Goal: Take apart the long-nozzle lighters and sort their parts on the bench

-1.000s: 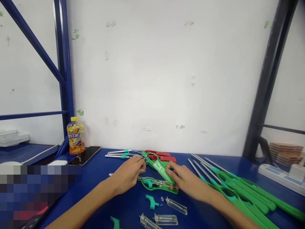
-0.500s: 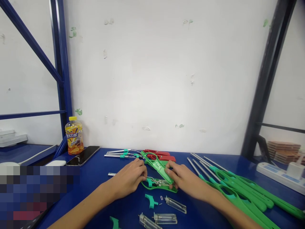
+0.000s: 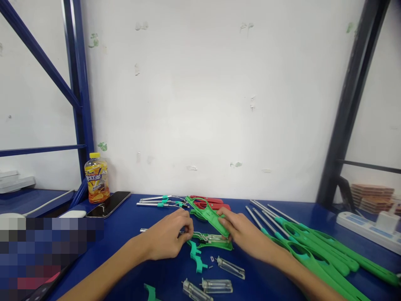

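Note:
My right hand (image 3: 241, 230) is closed on a green lighter casing half (image 3: 214, 220) with a loop-shaped opening, held tilted. Below it, an open green lighter body (image 3: 216, 246) lies with a clear fuel tank (image 3: 217, 238) and wires showing inside. My left hand (image 3: 171, 234) is curled, thumb and forefinger pinched at a teal trigger (image 3: 193, 248) by the body's near edge. Just below lies another teal trigger (image 3: 199, 265). The left hand partly covers the metal tube (image 3: 143, 230) of the open lighter.
Clear fuel tanks (image 3: 217, 286) and a teal trigger (image 3: 151, 292) lie in front. Assembled green lighters (image 3: 319, 251) are at right. Red casings (image 3: 213, 204) and metal tubes (image 3: 153, 201) sit behind. A drink bottle (image 3: 97, 179), phone (image 3: 109, 204) and power strip (image 3: 366, 230) flank them.
The teal trigger has come out of the open lighter body and moved towards me, at my left fingertips. The green casing half in my right hand has shifted and tilted slightly.

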